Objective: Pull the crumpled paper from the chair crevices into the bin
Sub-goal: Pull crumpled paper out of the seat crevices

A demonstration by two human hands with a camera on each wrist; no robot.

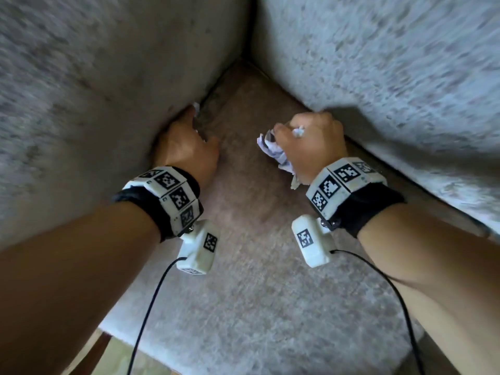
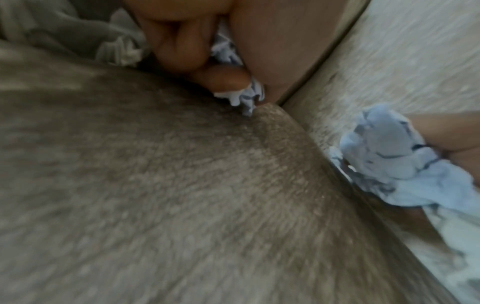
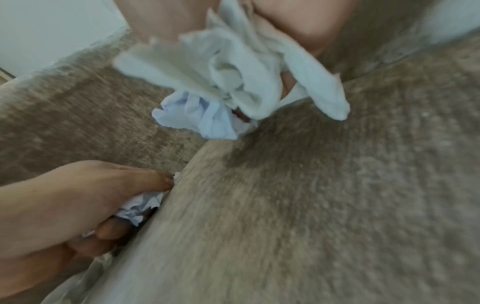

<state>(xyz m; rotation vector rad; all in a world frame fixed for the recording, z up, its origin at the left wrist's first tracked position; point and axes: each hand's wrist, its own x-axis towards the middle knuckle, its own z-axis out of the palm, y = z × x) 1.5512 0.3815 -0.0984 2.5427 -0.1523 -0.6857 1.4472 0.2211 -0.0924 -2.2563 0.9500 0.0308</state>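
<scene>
My right hand (image 1: pixel 297 131) grips a wad of crumpled white paper (image 1: pixel 273 148) above the brown seat cushion (image 1: pixel 243 239); in the right wrist view this wad (image 3: pixel 228 82) bulges out of the fist. My left hand (image 1: pixel 193 123) reaches into the crevice between the left armrest (image 1: pixel 94 104) and the seat. Its fingers (image 2: pixel 218 78) pinch a second crumpled paper (image 2: pixel 245 98), which is partly wedged in the gap; this paper (image 3: pixel 140 207) also shows in the right wrist view. The bin is out of sight.
The grey backrest (image 1: pixel 392 77) rises at the right, and another crevice runs under it. A pale crumpled scrap (image 2: pixel 119 51) lies further along the left gap. The seat's front edge (image 1: pixel 121 339) is near the bottom, with floor below. Cables hang from both wrist cameras.
</scene>
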